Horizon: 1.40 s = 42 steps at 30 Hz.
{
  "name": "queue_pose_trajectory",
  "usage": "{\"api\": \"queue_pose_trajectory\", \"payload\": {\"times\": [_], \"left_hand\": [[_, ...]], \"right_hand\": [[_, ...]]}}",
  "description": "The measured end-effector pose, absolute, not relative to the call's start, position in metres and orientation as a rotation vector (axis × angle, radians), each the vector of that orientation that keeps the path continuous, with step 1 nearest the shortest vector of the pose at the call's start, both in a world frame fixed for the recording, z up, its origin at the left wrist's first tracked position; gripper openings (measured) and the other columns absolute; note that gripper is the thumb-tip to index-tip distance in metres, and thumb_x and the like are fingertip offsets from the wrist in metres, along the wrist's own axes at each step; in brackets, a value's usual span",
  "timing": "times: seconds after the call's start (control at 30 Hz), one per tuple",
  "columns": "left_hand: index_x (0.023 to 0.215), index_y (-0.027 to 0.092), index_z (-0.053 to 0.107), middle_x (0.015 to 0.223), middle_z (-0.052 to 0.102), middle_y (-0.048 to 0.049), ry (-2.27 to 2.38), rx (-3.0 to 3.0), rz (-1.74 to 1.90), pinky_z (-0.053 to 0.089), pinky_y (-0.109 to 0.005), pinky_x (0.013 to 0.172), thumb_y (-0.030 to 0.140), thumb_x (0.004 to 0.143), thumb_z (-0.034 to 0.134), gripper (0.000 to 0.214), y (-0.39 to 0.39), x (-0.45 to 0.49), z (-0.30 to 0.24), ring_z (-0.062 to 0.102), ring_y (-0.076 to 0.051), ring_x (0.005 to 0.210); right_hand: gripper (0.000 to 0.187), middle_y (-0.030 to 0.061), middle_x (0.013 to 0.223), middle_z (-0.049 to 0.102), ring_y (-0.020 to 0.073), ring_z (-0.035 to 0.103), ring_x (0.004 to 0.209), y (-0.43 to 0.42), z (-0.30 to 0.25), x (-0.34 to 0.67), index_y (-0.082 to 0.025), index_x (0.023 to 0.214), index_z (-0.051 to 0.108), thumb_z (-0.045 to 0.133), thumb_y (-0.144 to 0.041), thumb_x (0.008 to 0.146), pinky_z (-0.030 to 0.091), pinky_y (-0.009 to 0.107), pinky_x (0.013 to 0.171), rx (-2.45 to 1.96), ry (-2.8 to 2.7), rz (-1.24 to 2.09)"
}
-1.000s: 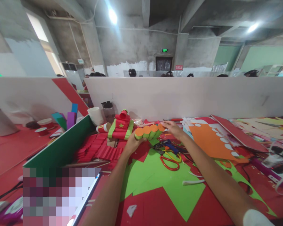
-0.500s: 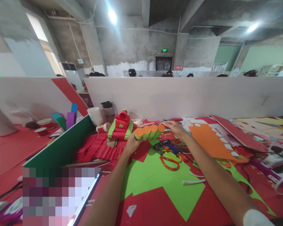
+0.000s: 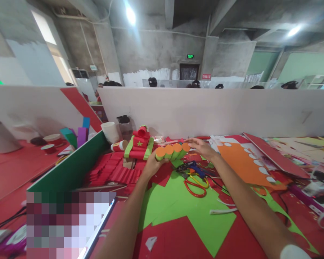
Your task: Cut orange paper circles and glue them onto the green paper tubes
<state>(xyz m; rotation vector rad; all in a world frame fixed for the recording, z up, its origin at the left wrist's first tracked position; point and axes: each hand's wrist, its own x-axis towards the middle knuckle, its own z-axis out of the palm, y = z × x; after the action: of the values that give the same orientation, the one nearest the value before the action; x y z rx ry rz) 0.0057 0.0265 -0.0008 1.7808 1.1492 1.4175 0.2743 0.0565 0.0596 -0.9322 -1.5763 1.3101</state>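
My left hand [image 3: 152,165] is closed around the left end of a row of green paper tubes [image 3: 175,154] with orange round ends. The tubes sit side by side, raised above the table. At the row's right end is my right hand [image 3: 202,149], fingers stretched out beside the last tube; whether they touch it I cannot tell. Behind my left hand stands a red and green paper model [image 3: 139,144] with a yellow star. Below the tubes lie blue-handled pliers [image 3: 196,169] and scissors [image 3: 196,189] with red and yellow handles.
Green paper [image 3: 172,201] covers the table's middle. Folded red paper strips [image 3: 110,171] lie left, beside a green divider [image 3: 67,165]. An orange sheet [image 3: 237,162] lies right. A white cup [image 3: 110,132] and a dark-lidded bottle [image 3: 124,126] stand near the white partition [image 3: 205,111].
The view has shifted slightly. My right hand's fingers have moved a little at the row's right end. My left hand keeps its hold on the tubes.
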Motion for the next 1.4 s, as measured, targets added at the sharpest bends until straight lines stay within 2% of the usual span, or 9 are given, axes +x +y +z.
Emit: {"api": "queue_pose_trajectory", "payload": {"times": [0.13,0.3,0.47,0.63,0.87,1.03,1.17,1.27,1.4], "left_hand": [[0.108,0.013,0.064,0.113,0.073,-0.012,1.133,1.689,1.445,0.054,-0.041,0.094,0.033,0.069,0.076,0.046,0.028,0.007,-0.002,0.068,-0.028,0.104],[0.116,0.013,0.061,0.117,0.071,-0.0139,1.15,1.503,1.443,0.055,-0.043,0.094,0.036,0.07,0.078,0.055,0.029,0.01,0.0,0.068,-0.029,0.108],[0.131,0.018,0.052,0.127,0.068,-0.0132,1.113,1.406,1.357,0.056,-0.04,0.095,0.038,0.072,0.08,0.068,0.029,0.013,0.016,0.067,-0.027,0.111],[0.131,0.017,0.053,0.127,0.068,-0.0134,1.13,1.383,1.321,0.054,-0.04,0.098,0.04,0.075,0.078,0.065,0.045,0.018,0.044,0.066,-0.027,0.114],[0.133,0.016,0.053,0.129,0.067,-0.0148,1.199,1.281,1.219,0.055,-0.039,0.096,0.042,0.08,0.073,0.062,0.082,0.029,0.076,0.067,-0.028,0.115],[0.135,0.017,0.055,0.133,0.066,-0.013,1.254,1.394,0.998,0.055,-0.04,0.097,0.045,0.089,0.058,0.054,0.096,0.024,0.072,0.061,-0.03,0.125],[0.133,0.017,0.058,0.134,0.066,-0.0128,1.399,1.558,0.865,0.049,-0.044,0.105,0.048,0.088,0.056,0.055,0.103,0.011,0.058,0.059,-0.032,0.128],[0.14,0.015,0.052,0.143,0.058,-0.0151,1.617,1.597,0.825,0.045,-0.047,0.109,0.05,0.087,0.056,0.064,0.107,0.0,0.043,0.051,-0.033,0.136],[0.151,0.013,0.037,0.152,0.047,-0.0187,1.794,1.618,0.74,0.041,-0.051,0.112,0.051,0.091,0.046,0.071,0.109,-0.012,0.023,0.044,-0.034,0.141]], "right_hand": [[0.036,0.0092,0.117,0.069,0.0237,0.064,0.11,0.057,0.061,0.278,-0.024,0.116,0.065,0.055,-0.05,0.094,0.059,0.037,0.085,-0.856,-1.554,1.401],[0.058,0.0068,0.134,0.063,0.0248,0.058,0.125,0.057,0.055,0.281,-0.029,0.13,0.057,0.08,-0.038,0.078,0.052,0.041,0.101,-0.847,-1.734,1.337],[0.051,0.0061,0.119,0.071,0.0242,0.066,0.112,0.066,0.042,0.271,-0.026,0.124,0.058,0.078,-0.036,0.079,0.052,0.043,0.099,-0.916,-1.606,1.221],[0.056,0.007,0.109,0.073,0.0252,0.069,0.103,0.081,0.032,0.268,-0.026,0.127,0.053,0.078,-0.04,0.079,0.056,0.042,0.09,-0.98,-1.413,1.148],[0.067,0.0073,0.113,0.071,0.0255,0.066,0.111,0.079,0.04,0.274,-0.03,0.14,0.042,0.073,-0.046,0.083,0.049,0.045,0.1,-1.06,-1.291,1.251],[0.068,0.0068,0.107,0.068,0.0249,0.064,0.111,0.075,0.045,0.28,-0.028,0.143,0.036,0.068,-0.049,0.086,0.047,0.042,0.1,-1.259,-1.271,1.28],[0.065,0.0052,0.102,0.067,0.0241,0.067,0.1,0.075,0.037,0.278,-0.027,0.142,0.034,0.062,-0.053,0.09,0.049,0.04,0.092,-1.314,-1.334,1.377],[0.061,0.0037,0.098,0.067,0.0233,0.067,0.096,0.074,0.029,0.27,-0.028,0.14,0.035,0.061,-0.052,0.091,0.05,0.039,0.09,-1.318,-1.359,1.449],[0.059,0.0051,0.109,0.065,0.0221,0.066,0.105,0.07,0.024,0.257,-0.03,0.137,0.035,0.065,-0.046,0.09,0.048,0.038,0.095,-1.275,-1.353,1.563]]}}
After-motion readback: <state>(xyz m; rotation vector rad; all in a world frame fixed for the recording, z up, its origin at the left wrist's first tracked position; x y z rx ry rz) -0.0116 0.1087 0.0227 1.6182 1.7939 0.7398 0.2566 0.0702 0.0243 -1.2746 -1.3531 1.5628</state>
